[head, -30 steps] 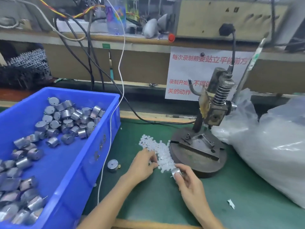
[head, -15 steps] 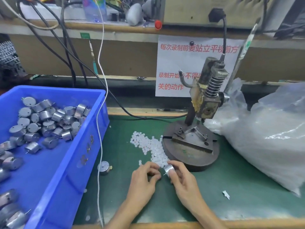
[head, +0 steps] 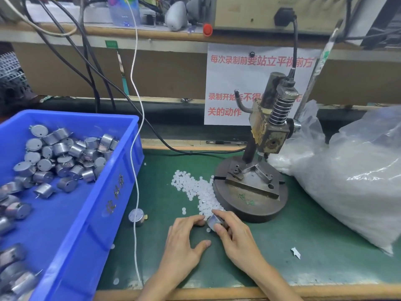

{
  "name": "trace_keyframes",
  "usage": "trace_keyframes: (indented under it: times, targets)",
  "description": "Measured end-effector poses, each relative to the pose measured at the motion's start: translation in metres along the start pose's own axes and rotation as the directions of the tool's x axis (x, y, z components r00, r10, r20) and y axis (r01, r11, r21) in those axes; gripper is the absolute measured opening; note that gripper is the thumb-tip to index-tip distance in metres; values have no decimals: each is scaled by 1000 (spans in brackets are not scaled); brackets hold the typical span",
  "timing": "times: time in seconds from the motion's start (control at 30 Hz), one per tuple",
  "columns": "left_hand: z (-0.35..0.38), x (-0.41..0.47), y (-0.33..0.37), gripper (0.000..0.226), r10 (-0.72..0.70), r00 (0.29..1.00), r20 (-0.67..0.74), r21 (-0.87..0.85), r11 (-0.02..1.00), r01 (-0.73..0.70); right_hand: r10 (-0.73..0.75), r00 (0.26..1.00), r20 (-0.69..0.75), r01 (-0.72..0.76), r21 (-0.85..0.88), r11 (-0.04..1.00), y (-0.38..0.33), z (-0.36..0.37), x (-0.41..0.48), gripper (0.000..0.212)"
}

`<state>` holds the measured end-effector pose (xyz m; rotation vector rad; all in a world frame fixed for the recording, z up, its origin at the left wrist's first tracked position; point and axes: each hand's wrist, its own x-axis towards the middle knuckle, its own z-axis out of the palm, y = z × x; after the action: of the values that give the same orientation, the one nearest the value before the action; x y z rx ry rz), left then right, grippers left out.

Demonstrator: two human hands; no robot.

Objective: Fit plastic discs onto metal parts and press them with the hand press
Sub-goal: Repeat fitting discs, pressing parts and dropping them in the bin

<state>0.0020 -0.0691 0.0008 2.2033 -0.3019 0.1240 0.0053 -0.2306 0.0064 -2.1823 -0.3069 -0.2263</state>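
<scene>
A second ago the left grip [head: 184, 237] was stretched forward into the pile of white discs [head: 201, 192], ahead of the right grip [head: 236, 237] and apart from it. Half a second ago it had drawn back, fingers and thumb pinched together just beside the metal part [head: 213, 221]. Now its fingertips touch the side of that part, which the right grip holds, and its thumb has swung away from them, toward the person. A single white disc [head: 208, 230] now shows between the two grips, just under the part; whether it sits on the part or on the table [head: 282, 246] cannot be told.
</scene>
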Motion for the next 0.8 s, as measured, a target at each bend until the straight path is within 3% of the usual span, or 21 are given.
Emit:
trace_keyframes:
  times: [0.57, 0.8]
  targets:
    - [0, 0, -1, 61, 69, 995, 71, 80, 994, -75, -193, 981, -3, 189, -185, 964, -1, 7, -3, 41]
    - [4, 1, -5, 62, 44, 997, 61, 67, 997, -48, -340, 938, 65, 342, -329, 880, 0, 13, -4, 79]
